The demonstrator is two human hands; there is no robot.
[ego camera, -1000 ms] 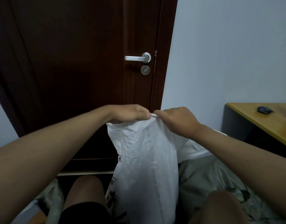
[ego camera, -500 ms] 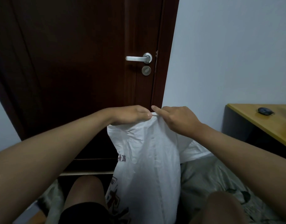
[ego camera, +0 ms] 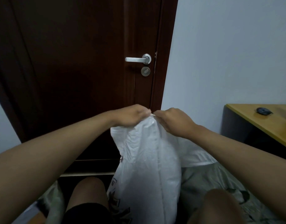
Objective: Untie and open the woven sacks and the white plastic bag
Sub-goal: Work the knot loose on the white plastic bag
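Your left hand (ego camera: 131,117) and right hand (ego camera: 174,121) pinch the crinkled white plastic bag's (ego camera: 148,167) gathered top, fingers (ego camera: 144,111) curled tight together.

Crinkled, slightly glossy white plastic bag (ego camera: 148,167); dark wood-finish door (ego camera: 77,62) with brushed-metal handle (ego camera: 137,59); matt yellow wood-look desk (ego camera: 260,123).

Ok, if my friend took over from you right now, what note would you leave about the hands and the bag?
Left hand: grips the top of the white bag.
Right hand: pinches the same gathered top, right beside the left.
The bag stands upright between the knees, in front of the dark door.
Done: both hands are on the bag's neck.
Left: the top looks bunched shut, so it needs loosening and opening. I cannot tell whether the pale material at the right is one of the sacks.
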